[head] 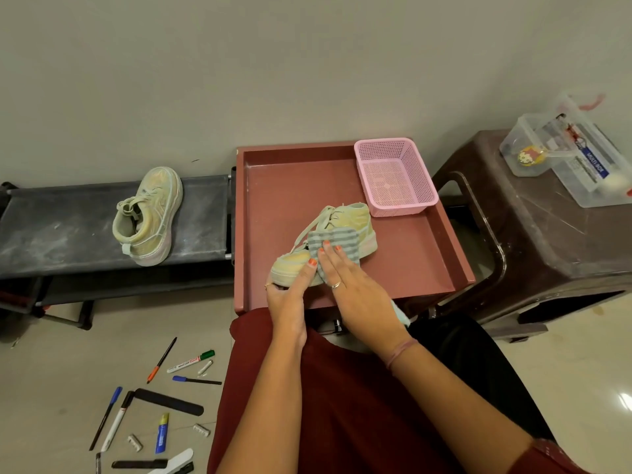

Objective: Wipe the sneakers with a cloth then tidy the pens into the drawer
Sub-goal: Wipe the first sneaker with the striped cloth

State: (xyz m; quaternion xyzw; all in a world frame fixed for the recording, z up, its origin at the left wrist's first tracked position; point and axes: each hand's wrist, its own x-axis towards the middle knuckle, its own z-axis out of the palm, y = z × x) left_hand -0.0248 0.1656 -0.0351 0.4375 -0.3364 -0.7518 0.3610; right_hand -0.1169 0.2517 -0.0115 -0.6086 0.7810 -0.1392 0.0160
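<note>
A pale yellow-green sneaker (355, 217) lies on its side on the red-brown tray top (294, 186) of a small cabinet. My left hand (290, 292) grips its toe end, thumb over the upper. My right hand (349, 278) presses a grey-and-white striped cloth (338, 239) flat against the sneaker's side with straight fingers. The second sneaker (150, 217) stands on a dusty black shoe rack (61, 230) to the left. Several pens and markers (191, 362) lie scattered on the floor at the lower left.
A pink mesh basket (393, 176) sits in the tray's back right corner. A brown plastic stool (547, 241) on the right carries clear plastic boxes (567, 155). A glue tube (162, 434), small clips and black strips lie among the pens. The wall is right behind.
</note>
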